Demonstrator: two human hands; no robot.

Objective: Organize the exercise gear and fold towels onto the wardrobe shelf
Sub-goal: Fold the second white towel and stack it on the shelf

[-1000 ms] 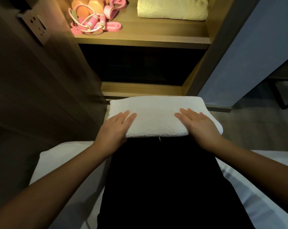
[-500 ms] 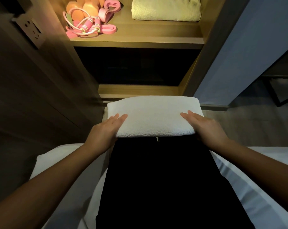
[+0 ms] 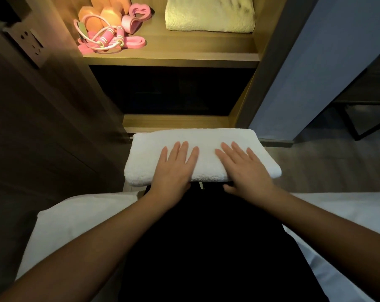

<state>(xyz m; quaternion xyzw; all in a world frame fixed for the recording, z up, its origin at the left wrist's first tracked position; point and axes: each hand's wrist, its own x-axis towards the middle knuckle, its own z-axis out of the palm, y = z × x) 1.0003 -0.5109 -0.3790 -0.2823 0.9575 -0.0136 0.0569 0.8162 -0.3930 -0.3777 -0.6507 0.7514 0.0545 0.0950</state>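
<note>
A folded white towel point(image 3: 203, 140) lies across my knees, in front of the wardrobe. My left hand point(image 3: 176, 168) presses flat on its left half with straight fingers. My right hand point(image 3: 243, 168) lies flat on its right half, thumb below the near edge. On the lit wardrobe shelf point(image 3: 174, 55) above sit a folded cream towel point(image 3: 209, 15) at the right, and at the left a pink jump rope point(image 3: 104, 40), pink resistance bands point(image 3: 134, 20) and orange dumbbells point(image 3: 100, 15).
A dark lower compartment point(image 3: 169, 92) opens under the shelf. A wall socket point(image 3: 29, 45) is on the dark panel at the left. A grey-blue panel point(image 3: 326, 62) stands at the right. White bedding point(image 3: 76, 223) lies beside my legs.
Both hands have slid from the towel's outer ends toward its middle and now lie flat on top. The view has moved closer to the wardrobe.
</note>
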